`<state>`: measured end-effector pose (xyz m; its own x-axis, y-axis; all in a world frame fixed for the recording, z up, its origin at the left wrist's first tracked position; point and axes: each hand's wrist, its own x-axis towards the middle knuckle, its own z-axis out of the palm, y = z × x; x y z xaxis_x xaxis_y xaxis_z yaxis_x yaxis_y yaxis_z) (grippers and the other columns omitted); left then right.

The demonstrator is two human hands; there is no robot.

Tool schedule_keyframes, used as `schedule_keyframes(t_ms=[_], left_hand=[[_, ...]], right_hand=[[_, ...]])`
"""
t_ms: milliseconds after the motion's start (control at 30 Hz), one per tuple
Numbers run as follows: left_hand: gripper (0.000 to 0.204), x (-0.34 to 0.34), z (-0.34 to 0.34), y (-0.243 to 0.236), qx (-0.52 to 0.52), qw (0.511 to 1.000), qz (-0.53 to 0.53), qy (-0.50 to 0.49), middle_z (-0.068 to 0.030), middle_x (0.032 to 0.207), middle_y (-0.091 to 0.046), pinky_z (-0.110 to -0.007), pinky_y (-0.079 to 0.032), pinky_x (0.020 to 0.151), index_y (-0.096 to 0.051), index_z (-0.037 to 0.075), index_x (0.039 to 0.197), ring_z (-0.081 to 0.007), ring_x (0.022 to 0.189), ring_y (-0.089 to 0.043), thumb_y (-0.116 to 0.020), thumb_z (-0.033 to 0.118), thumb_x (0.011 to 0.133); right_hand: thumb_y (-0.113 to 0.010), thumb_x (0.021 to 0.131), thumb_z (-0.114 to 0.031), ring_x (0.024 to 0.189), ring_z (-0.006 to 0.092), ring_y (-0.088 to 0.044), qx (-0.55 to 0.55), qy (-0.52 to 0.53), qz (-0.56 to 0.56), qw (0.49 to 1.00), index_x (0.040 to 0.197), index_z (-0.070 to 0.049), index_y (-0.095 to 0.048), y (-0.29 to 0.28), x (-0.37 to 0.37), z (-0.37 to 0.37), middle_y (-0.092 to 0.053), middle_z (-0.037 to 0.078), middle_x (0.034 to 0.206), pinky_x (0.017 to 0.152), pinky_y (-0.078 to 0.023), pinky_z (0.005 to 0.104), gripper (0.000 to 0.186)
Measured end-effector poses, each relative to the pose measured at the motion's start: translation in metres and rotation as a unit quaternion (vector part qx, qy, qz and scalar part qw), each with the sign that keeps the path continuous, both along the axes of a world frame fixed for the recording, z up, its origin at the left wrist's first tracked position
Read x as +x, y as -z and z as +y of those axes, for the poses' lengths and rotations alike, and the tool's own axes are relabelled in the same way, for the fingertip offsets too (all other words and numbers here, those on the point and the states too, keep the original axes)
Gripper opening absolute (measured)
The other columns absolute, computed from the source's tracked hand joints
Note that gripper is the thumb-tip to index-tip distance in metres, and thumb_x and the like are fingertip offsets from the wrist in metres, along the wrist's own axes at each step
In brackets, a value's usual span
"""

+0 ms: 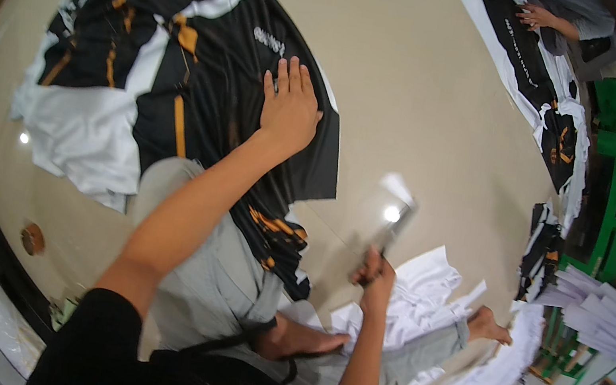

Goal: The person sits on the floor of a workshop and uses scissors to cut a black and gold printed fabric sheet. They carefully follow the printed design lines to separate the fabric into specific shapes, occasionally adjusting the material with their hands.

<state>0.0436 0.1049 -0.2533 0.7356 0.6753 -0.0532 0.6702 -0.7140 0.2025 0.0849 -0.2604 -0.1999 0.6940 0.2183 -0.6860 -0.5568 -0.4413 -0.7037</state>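
Black printed fabric [314, 153] with orange and white markings lies spread on the beige floor, with white pieces [79, 136] among it at the left. My left hand [289, 109] rests flat on the black fabric near its curved right edge, fingers stretched out. My right hand [375, 276] grips metal scissors [397, 224] by the handles, held out to the right of the black fabric. A small white piece [395, 185], blurred, is at the scissor tips. White scraps [415, 282] lie just right of that hand, beside my bare feet and grey-trousered legs.
A co-worker's hands [535, 17] work on a black-and-white fabric strip [512, 47] at top right. More black pieces [536, 253] and white scraps lie along the right edge, near green metal equipment [615, 136] and a paper stack [591, 310]. A brown tape roll [33, 238] sits at left.
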Motion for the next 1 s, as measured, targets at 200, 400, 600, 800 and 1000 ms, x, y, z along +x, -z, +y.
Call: schedule_keyframes(t_ms=[200,400,600,800,1000], left_hand=[[0.102,0.06,0.019,0.027,0.062,0.99,-0.071,-0.109,-0.036,0.167,-0.02,-0.075,0.002,0.12,-0.033,-0.012,0.157,-0.0523,0.158,-0.006,-0.032,0.073,0.101],[0.097,0.105,-0.214,-0.003,-0.042,0.932,-0.006,0.359,-0.0295,0.159,-0.041,-0.079,0.0,0.118,-0.05,-0.006,0.148,-0.0504,0.153,-0.026,-0.048,0.073,0.093],[0.034,0.056,-0.351,-0.03,-0.319,0.732,-0.042,0.601,-0.0153,0.12,-0.068,-0.057,-0.042,0.104,-0.073,0.008,0.109,-0.0367,0.121,-0.061,-0.068,0.038,0.093],[0.056,0.101,-0.313,-0.037,-0.129,0.906,-0.239,0.325,-0.0185,0.143,-0.052,-0.056,-0.038,0.107,-0.059,-0.001,0.136,-0.0373,0.132,-0.046,-0.068,0.035,0.094],[0.088,0.221,-0.174,-0.001,-0.047,0.949,-0.031,0.311,-0.0104,0.175,-0.02,-0.075,-0.025,0.116,-0.034,0.019,0.164,-0.036,0.16,-0.021,-0.042,0.076,0.097]], right_hand=[[-0.068,0.102,-0.049,0.05,0.0158,-0.049,0.049,0.199,-0.017,0.979,0.078,-0.008,-0.05,0.0,-0.028,-0.113,-0.045,0.002,0.063,0.046,-0.043,0.0321,0.05],[-0.064,0.106,-0.037,0.047,0.0141,-0.052,-0.017,0.196,-0.141,0.97,0.08,-0.006,-0.051,-0.009,-0.052,-0.169,-0.049,0.001,0.061,0.044,-0.043,0.0301,0.043],[-0.06,0.109,-0.034,0.05,0.0101,-0.05,0.002,0.347,-0.289,0.892,0.081,-0.01,-0.051,-0.023,-0.035,-0.191,-0.049,-0.001,0.062,0.048,-0.043,0.0272,0.038],[-0.061,0.108,-0.036,0.053,0.0122,-0.053,0.015,0.401,-0.256,0.879,0.083,-0.007,-0.052,-0.012,-0.034,-0.204,-0.051,0.001,0.065,0.052,-0.045,0.0279,0.039],[-0.064,0.106,-0.034,0.052,0.0123,-0.055,-0.02,0.349,-0.246,0.904,0.084,-0.006,-0.055,-0.021,-0.035,-0.194,-0.053,0.002,0.065,0.051,-0.045,0.0286,0.037]])
